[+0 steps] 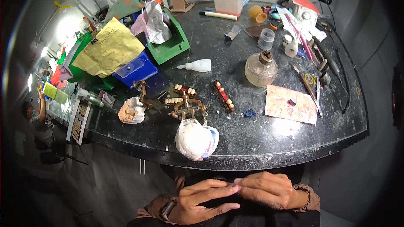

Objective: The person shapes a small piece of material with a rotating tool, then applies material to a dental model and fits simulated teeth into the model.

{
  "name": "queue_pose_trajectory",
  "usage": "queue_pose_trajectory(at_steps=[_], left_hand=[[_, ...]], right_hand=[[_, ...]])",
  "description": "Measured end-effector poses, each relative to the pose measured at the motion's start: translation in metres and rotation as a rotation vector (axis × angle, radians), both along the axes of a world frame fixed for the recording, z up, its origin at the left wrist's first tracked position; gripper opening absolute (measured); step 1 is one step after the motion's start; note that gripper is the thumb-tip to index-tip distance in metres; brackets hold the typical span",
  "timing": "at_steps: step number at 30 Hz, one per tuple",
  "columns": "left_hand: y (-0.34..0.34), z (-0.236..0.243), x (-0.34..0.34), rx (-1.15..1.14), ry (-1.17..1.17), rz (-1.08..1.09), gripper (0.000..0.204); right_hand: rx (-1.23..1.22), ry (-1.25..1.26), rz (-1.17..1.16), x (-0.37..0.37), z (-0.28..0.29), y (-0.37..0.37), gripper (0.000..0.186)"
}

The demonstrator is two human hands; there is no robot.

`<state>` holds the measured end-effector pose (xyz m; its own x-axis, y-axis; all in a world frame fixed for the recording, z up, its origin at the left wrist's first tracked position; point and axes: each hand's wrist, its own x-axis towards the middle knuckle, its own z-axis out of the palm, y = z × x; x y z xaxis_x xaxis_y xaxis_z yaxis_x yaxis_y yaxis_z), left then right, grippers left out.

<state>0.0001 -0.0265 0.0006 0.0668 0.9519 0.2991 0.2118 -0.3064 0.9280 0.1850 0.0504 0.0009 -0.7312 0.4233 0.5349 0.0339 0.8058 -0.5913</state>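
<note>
My left hand [204, 201] is in front of the bench edge with its fingers stretched out and the thumb apart. Its fingertips meet those of my right hand [266, 190], whose fingers are curled and pressed together; anything between them is hidden. Just beyond the hands, a dental articulator [189, 110] carries a mass of white plaster [191, 139] at the bench edge. Behind it lie strips of artificial teeth, one on red wax [223, 96]. To the left, a dental cast [131, 111] sits by a second articulator [141, 88].
Right of centre are a glass spirit lamp [261, 71], a pink-stained sheet [290, 104], dark blue wax [249, 113] and a knife [306, 83]. A white dropper bottle [198, 65] lies mid-bench. Green [176, 44] and blue bins [136, 73] stand left. Another person [41, 122] is far left.
</note>
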Motion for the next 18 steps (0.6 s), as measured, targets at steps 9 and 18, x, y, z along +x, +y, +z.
queue_pose_trajectory(at_steps=[9, 18], left_hand=[[0.047, 0.003, -0.047, 0.313, 0.823, 0.494, 0.087], [0.037, -0.037, -0.057, 0.211, 0.551, 0.372, 0.096]], right_hand=[[-0.294, 0.282, -0.11, 0.006, -0.009, 0.007, 0.016], [-0.268, 0.266, -0.246, 0.012, -0.009, -0.005, 0.013]])
